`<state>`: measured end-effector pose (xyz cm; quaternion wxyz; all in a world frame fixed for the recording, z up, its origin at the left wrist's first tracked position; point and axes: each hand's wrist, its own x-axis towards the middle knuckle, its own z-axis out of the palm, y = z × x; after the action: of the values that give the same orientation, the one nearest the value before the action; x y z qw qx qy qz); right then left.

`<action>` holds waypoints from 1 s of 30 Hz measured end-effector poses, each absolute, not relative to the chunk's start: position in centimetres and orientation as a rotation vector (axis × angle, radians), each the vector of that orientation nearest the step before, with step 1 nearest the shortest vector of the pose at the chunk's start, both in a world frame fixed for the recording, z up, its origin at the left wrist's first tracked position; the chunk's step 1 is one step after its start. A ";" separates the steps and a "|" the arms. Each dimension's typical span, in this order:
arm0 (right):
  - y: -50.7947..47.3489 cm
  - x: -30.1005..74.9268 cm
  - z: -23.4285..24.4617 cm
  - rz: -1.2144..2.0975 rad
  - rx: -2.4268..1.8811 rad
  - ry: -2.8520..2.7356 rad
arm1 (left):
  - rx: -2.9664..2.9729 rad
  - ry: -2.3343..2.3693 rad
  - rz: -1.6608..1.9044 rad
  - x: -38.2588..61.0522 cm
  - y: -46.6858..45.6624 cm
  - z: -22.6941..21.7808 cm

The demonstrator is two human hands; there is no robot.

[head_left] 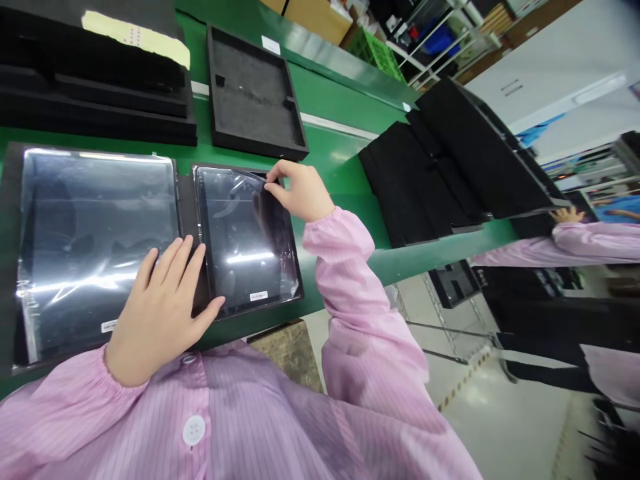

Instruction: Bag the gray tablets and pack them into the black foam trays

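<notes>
Centrally, a small dark screen panel [245, 247] lies glass-up on the green desk [340, 150], near its front edge, wrapped in a clear film [280, 260] that wrinkles and catches the light. A white label [259, 295] sits at the panel's near edge.

Right hand [300, 190]: at the panel's far right corner. Thumb and forefinger are closed in a pinch on the film, the other fingers curled loosely behind. The film is lifted slightly there.

Left hand [160, 307]: at the panel's left edge, open and flat, palm down, fingers spread. It grips nothing. The thumb lies on the panel's near left corner; the fingers rest across the dark strip and onto the thing beside it.

Just left of the panel: a larger screen [90, 240], also film-wrapped, with its own small label [109, 326].

Beyond the panel: an empty black foam tray [253, 100], close by. Beyond and to the left, a stack of black foam trays [100, 87] with a yellowish strip [135, 37] on top.

Right of the panel, well apart: overlapping black foam sheets [450, 167]. Past these, a co-worker's hand [567, 215] in a pink sleeve rests on more dark material.
</notes>
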<state>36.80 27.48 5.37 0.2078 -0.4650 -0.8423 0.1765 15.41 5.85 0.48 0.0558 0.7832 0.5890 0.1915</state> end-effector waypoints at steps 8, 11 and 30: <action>20.0 31.2 13.2 1.661 -0.658 -2.077 | 2.347 1.816 0.516 15.4 6.0 0.5; 21.4 29.7 13.8 1.828 -0.389 -1.756 | 2.356 1.805 0.492 15.3 6.0 0.5; 15.6 41.3 4.3 0.913 -1.518 -1.783 | 2.378 1.822 0.538 15.5 6.1 0.9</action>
<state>41.34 15.64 4.32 0.3090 -0.5745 -0.6747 0.3454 15.51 6.06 0.87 0.0489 0.7804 0.5978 0.1766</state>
